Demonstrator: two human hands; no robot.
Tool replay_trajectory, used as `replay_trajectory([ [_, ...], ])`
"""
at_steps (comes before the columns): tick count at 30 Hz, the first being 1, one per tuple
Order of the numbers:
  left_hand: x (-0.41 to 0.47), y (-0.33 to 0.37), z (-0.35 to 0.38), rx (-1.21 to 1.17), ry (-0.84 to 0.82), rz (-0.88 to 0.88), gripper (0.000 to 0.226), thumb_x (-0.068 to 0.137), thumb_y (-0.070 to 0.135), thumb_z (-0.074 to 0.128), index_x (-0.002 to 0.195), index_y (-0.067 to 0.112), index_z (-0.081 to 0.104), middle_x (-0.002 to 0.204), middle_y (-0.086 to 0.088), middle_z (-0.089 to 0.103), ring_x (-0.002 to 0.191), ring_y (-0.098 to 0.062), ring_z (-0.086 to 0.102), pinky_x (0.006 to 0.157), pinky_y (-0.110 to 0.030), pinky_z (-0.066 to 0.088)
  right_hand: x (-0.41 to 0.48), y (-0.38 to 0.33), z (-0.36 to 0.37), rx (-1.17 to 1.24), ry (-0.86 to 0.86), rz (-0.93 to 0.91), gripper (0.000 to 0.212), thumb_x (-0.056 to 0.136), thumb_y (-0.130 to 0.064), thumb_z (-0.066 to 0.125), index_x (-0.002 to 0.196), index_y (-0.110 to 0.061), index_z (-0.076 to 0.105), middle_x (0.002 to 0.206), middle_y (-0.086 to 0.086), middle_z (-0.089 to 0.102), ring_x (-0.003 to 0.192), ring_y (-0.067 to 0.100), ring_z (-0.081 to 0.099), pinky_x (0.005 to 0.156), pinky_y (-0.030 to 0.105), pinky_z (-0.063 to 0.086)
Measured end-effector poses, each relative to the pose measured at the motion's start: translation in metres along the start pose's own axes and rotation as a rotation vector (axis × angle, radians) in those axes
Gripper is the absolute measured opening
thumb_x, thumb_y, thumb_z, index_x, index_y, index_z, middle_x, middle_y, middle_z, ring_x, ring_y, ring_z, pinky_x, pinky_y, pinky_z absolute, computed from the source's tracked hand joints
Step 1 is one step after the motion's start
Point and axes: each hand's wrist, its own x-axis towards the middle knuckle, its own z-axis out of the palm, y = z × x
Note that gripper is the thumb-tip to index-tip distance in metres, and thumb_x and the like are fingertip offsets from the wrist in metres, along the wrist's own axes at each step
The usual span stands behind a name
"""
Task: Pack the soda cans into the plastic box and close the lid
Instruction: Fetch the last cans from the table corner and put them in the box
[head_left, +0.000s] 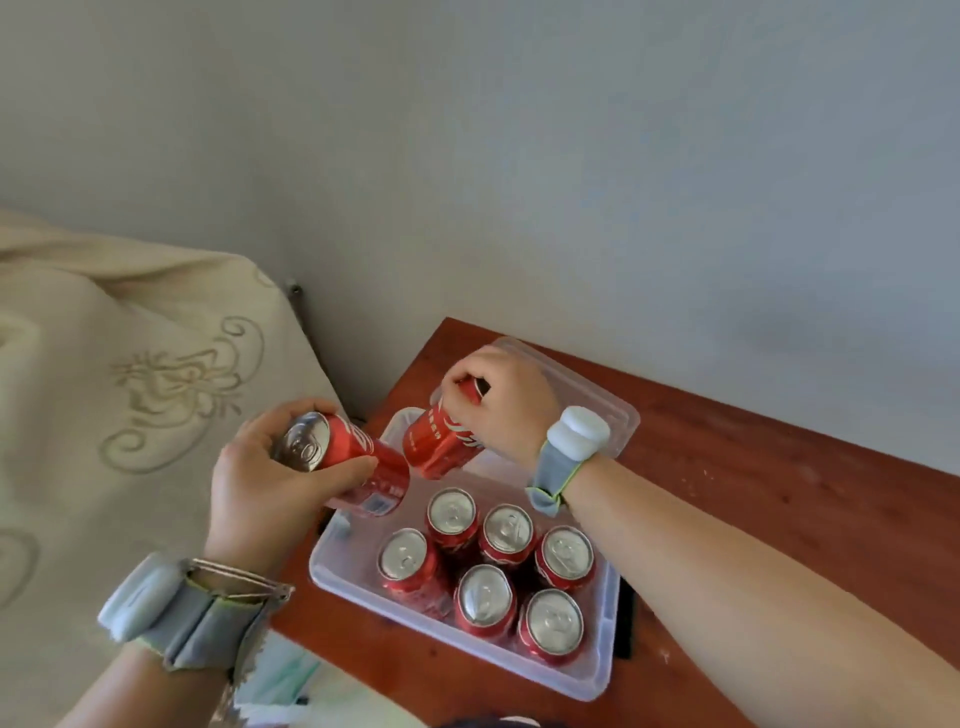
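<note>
Starting at the far left, a cream embroidered fabric cover (130, 389) is draping over what looks like a bed or mattress, filling the nine o'clock side of the view. Next, the person's left hand (260, 483), wearing a grey strap-on wrist band (182, 618), is wrapping its fingers and thumb around the top end of a red aluminium soda can (353, 462), which is tilting with its silver lid toward the camera and hovering over the ten o'clock corner of the clear rectangular plastic box (467, 639). Just beside it at twelve o'clock, the right hand (498, 400) is clutching a second red soda can (441, 441) from above, fingers curled tight around its upper end, the can leaning over the box's far open area. Six red cans with silver tops (483, 566) are standing upright inside the box toward five o'clock, in two rows. The packing step appears to be well along; the next move likely calls for righting both held cans and lowering them into the bare space at the far side. The translucent plastic lid (597, 400) is lying behind the box at one o'clock, not yet on. All of it is sitting on a reddish-brown wooden table (753, 493) against a plain pale grey wall (571, 156).
</note>
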Motion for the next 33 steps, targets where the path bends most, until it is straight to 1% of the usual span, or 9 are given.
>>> replay_trajectory([
  [2,0.002,-0.006,-0.011,-0.027,-0.006,-0.013,0.047,0.049,0.017,0.089,0.084,0.037,0.064,0.097,0.008,0.065,0.089,-0.013,0.064,0.079,-0.044,0.057,0.003,-0.003,0.031,-0.020,-0.036,-0.071,0.012,0.078,-0.022,0.061,0.075,-0.018,0.071,0.084,-0.003,0.068,0.074,0.013,0.061,0.066,0.031,0.051],
  [5,-0.001,-0.017,-0.022,0.004,-0.006,-0.005,0.051,0.036,0.046,0.080,0.084,0.046,0.063,0.096,0.010,0.064,0.086,-0.009,0.064,0.075,-0.033,0.055,0.003,-0.001,0.070,-0.126,-0.165,-0.108,0.014,0.081,-0.026,0.056,0.080,-0.022,0.069,0.090,-0.005,0.067,0.080,0.015,0.062,0.068,0.030,0.052],
  [7,-0.001,-0.020,-0.022,0.050,-0.003,0.029,0.054,0.034,0.050,0.074,0.086,0.044,0.064,0.096,0.012,0.063,0.088,-0.008,0.063,0.078,-0.031,0.053,0.002,0.006,0.082,-0.200,-0.296,-0.082,0.015,0.086,-0.026,0.050,0.087,-0.021,0.064,0.090,-0.004,0.066,0.078,0.017,0.060,0.068,0.032,0.052],
  [11,0.001,-0.026,-0.023,0.076,0.021,0.031,0.055,0.039,0.039,0.079,0.092,0.037,0.065,0.096,0.008,0.062,0.090,-0.010,0.062,0.077,-0.030,0.052,0.001,0.015,0.095,-0.258,-0.535,0.005,0.019,0.095,-0.030,0.038,0.100,-0.017,0.051,0.088,0.005,0.062,0.070,0.023,0.058,0.062,0.036,0.047],
  [16,-0.002,-0.034,-0.028,0.113,0.020,0.060,0.057,0.045,0.022,0.091,0.095,0.031,0.065,0.097,0.002,0.061,0.092,-0.017,0.060,0.071,-0.021,0.046,-0.019,0.026,0.117,-0.309,-0.804,0.190,0.028,0.101,-0.021,0.035,0.119,-0.003,0.048,0.110,0.020,0.063,0.099,0.035,0.061,0.080,0.036,0.042],
  [21,-0.005,-0.041,-0.035,0.116,0.024,0.067,0.055,0.049,0.018,0.090,0.095,0.033,0.064,0.099,0.001,0.061,0.095,-0.019,0.059,0.077,-0.033,0.052,-0.023,0.024,0.102,-0.336,-0.692,0.083,0.026,0.098,-0.020,0.042,0.120,-0.010,0.052,0.116,0.013,0.062,0.108,0.030,0.055,0.090,0.035,0.041],
  [24,-0.007,-0.043,-0.038,0.115,0.026,0.071,0.056,0.044,0.029,0.089,0.093,0.037,0.064,0.098,0.003,0.061,0.094,-0.018,0.059,0.077,-0.033,0.051,-0.028,0.011,0.086,-0.315,-0.573,-0.186,0.021,0.090,-0.027,0.056,0.102,-0.014,0.068,0.104,0.006,0.068,0.104,0.024,0.053,0.084,0.035,0.044],
  [27,-0.007,-0.044,-0.040,0.116,0.019,0.085,0.056,0.044,0.032,0.088,0.093,0.039,0.062,0.098,0.003,0.061,0.096,-0.020,0.058,0.076,-0.034,0.052,-0.047,0.012,0.084,-0.421,-0.695,-0.483,0.023,0.087,-0.034,0.060,0.094,-0.019,0.076,0.097,-0.001,0.074,0.097,0.025,0.054,0.079,0.037,0.045],
  [33,-0.007,-0.048,-0.031,0.168,-0.060,0.109,0.055,0.051,0.023,0.089,0.096,0.036,0.061,0.094,0.007,0.058,0.093,-0.017,0.056,0.072,-0.028,0.048,-0.068,0.042,0.075,-0.344,-0.663,-0.359,0.032,0.089,-0.039,0.045,0.099,-0.030,0.074,0.098,-0.014,0.074,0.097,0.021,0.053,0.080,0.040,0.050],
])
